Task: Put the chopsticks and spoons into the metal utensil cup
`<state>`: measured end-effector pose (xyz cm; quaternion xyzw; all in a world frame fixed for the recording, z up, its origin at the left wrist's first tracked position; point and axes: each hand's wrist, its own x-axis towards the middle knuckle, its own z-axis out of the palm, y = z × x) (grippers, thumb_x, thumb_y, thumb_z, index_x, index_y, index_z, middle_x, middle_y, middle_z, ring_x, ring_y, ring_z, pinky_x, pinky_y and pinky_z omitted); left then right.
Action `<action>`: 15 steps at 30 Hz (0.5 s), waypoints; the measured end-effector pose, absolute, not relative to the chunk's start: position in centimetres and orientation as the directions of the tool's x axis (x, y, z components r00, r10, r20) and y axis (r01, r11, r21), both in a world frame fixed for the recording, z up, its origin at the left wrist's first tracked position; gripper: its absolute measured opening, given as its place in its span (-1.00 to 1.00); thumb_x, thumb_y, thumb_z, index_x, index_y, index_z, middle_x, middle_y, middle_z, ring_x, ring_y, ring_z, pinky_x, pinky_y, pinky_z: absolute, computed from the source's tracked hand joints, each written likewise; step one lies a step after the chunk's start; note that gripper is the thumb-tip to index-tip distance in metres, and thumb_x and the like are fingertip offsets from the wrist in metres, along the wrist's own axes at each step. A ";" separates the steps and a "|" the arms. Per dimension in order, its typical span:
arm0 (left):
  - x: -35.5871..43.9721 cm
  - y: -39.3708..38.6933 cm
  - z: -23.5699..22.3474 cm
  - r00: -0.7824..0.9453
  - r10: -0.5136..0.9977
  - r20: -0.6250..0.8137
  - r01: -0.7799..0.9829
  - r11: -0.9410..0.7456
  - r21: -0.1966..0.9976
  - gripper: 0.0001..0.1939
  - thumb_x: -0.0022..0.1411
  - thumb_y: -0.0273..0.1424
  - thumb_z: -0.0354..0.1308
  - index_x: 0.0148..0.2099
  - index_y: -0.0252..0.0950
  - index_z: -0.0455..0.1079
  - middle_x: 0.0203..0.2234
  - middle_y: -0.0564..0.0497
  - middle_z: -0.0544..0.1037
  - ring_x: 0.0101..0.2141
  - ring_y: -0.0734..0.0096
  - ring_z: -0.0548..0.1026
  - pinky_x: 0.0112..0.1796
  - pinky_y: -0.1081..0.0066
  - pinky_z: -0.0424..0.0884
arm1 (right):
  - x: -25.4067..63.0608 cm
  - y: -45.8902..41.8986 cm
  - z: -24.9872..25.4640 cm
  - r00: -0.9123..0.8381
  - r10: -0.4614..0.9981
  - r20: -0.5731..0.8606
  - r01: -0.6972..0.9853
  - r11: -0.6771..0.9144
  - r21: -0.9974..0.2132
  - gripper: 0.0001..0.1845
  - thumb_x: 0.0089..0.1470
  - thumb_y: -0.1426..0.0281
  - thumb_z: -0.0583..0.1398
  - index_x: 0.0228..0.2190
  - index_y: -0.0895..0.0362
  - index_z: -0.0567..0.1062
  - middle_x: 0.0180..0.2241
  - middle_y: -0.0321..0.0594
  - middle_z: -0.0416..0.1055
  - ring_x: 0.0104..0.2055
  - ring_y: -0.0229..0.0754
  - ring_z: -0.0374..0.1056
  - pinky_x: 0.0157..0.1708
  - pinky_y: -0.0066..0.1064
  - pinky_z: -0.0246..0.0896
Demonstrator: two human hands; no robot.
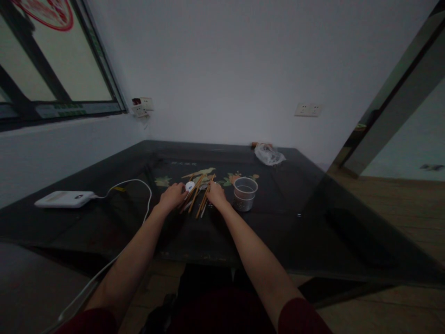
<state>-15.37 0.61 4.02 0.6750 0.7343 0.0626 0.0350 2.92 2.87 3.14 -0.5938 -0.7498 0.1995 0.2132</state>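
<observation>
A loose pile of wooden chopsticks [196,194] lies on the dark table between my hands. My left hand [173,195] is at the pile's left side, fingers curled around some chopsticks. By its fingertips shows a white spoon [189,186]. My right hand [216,193] has its fingers closed on the chopsticks at the right side of the pile; its fingertips are partly hidden. A metal spoon [203,186] lies among the sticks. Just right of my right hand stands an upright metal cylinder holder [244,195] with small holes low in its side.
A white power bank [65,199] with a white cable [149,190] is on the left of the table [278,236]. A clear plastic bag [268,154] lies at the back by the wall. A long dark object [359,236] lies at the right.
</observation>
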 end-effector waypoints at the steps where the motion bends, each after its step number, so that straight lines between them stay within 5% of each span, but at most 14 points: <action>1: -15.4 0.7 4.0 -0.088 0.996 0.033 0.986 0.082 0.142 -0.61 0.24 -0.17 -0.07 0.01 -0.27 0.32 -0.05 -0.18 0.44 -0.06 0.18 0.43 -0.12 0.33 0.34 | 2.9 2.9 3.1 -0.208 0.975 0.082 0.802 0.218 -0.556 -0.59 0.06 0.53 0.08 -0.02 0.15 0.35 -0.04 0.01 0.38 0.04 -0.02 0.30 -0.04 -0.30 0.20; 15: -16.0 1.5 3.3 -0.052 0.997 0.065 0.968 0.035 0.247 -0.65 0.29 -0.26 -0.11 -0.01 -0.31 0.34 -0.11 -0.18 0.49 -0.14 0.24 0.47 -0.19 0.38 0.34 | 2.6 2.8 2.9 -0.241 0.967 0.086 0.814 0.249 -0.524 -0.54 0.03 0.51 0.12 0.02 0.15 0.32 -0.05 0.01 0.37 0.01 -0.06 0.33 -0.08 -0.35 0.22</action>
